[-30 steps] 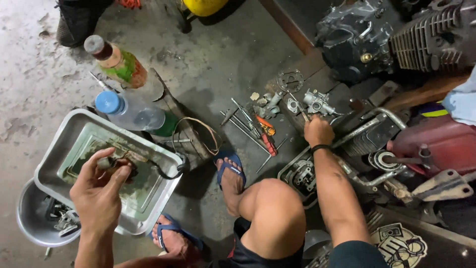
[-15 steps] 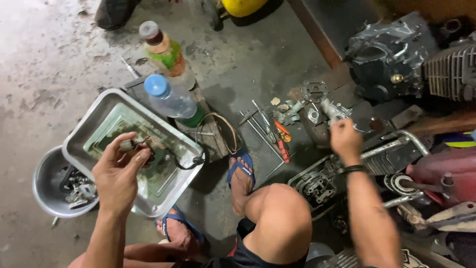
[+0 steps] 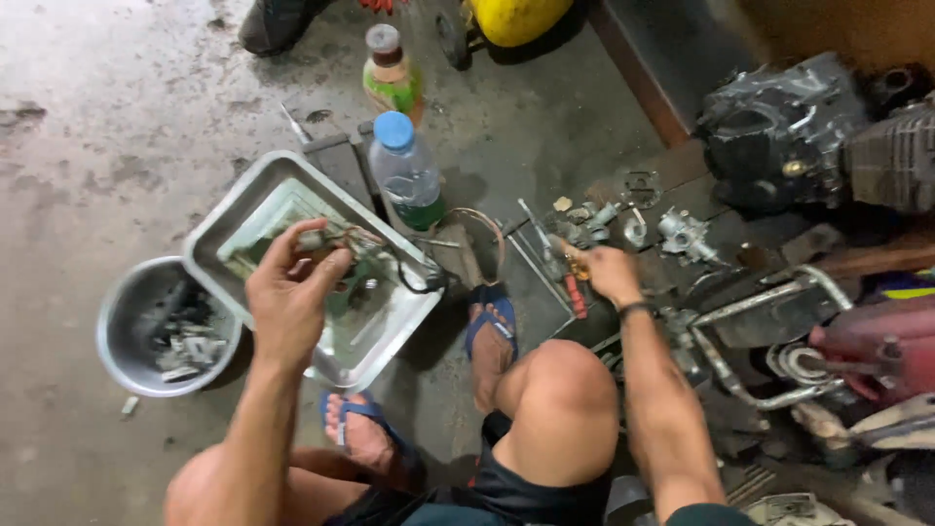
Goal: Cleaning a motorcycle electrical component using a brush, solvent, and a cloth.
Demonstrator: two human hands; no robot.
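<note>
Concrete floor [image 3: 117, 117]; left hand [image 3: 287, 297] pinches a small part [image 3: 312, 239] (blurred).

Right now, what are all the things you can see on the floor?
Rectangular metal tray: one, silver, left, holding greenish liquid.
Round metal bowl: one, grey, beside the tray, holding parts.
Clear plastic bottle: one, blue cap, behind the tray.
Green-labelled bottle: one, farther back.
Screwdrivers: orange and red, middle.
Carburettor: one, silver, right.
Engine: one, black, top right.
Left hand: holds a small grey part.
Right hand: at the tools.
</note>
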